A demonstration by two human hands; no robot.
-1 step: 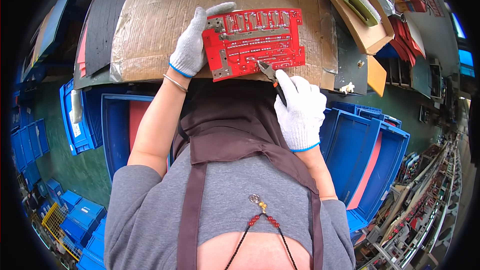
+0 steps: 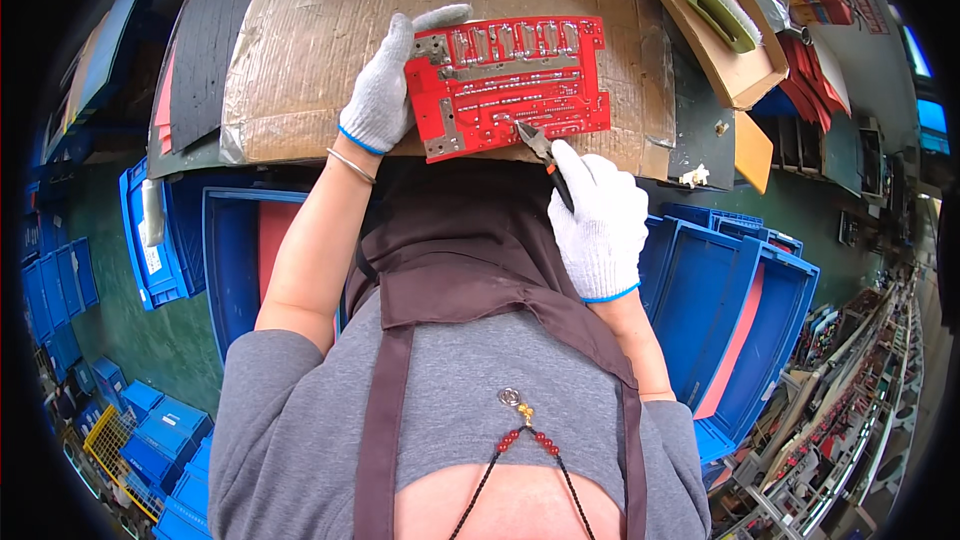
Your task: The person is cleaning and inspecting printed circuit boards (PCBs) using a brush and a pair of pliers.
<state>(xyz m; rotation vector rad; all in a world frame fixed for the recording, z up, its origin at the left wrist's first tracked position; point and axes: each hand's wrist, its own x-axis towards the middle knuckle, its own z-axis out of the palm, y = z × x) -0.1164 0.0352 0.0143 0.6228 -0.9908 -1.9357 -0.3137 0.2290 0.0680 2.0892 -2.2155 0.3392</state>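
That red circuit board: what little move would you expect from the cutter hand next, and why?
Probably a squeeze to snip. The right hand has the small cutters with their tips on the lower edge of the red circuit board, which the left hand steadies on the cardboard sheet.

circuit board [image 2: 510, 85] on cardboard [image 2: 320, 50]; brush [image 2: 718, 12] right

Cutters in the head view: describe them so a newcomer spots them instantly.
Start at the cardboard-covered bench at the top, then find the red circuit board that the left hand steadies. The cutters sit in the gloved right hand, tips on the board's lower edge: the only small dark metal tool there, with orange on the handle.
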